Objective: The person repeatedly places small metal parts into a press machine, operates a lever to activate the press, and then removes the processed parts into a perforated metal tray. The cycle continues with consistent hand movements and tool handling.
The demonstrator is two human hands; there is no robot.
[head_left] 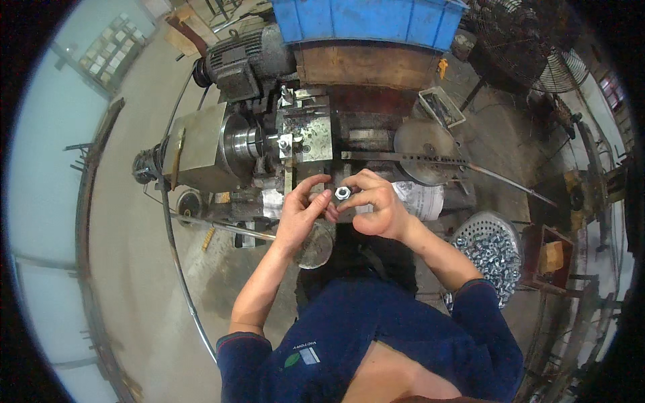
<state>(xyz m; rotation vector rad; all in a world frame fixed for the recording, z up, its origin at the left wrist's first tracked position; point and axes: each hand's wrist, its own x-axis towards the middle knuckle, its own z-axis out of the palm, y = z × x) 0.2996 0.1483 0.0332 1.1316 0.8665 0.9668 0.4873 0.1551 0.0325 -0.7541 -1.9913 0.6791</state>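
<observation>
A shiny hex nut (342,193) with a round hole sits between the fingers of my right hand (377,207), in front of the machine. Close on its left is my left hand (302,213), its fingers curved and apart, the thumb pointing toward the nut. I see nothing held in the left hand, though its lower fingertips are partly hidden. Just beyond both hands stands a metal machine with a round steel chuck (240,144) and a bolted block (313,138).
A perforated round pan (488,221) heaped with small metal parts stands to my right. A long steel bar (497,176) reaches out right of the machine; another rod (225,226) runs left. At the back are a blue crate (369,23), a motor (242,60) and a fan (563,70).
</observation>
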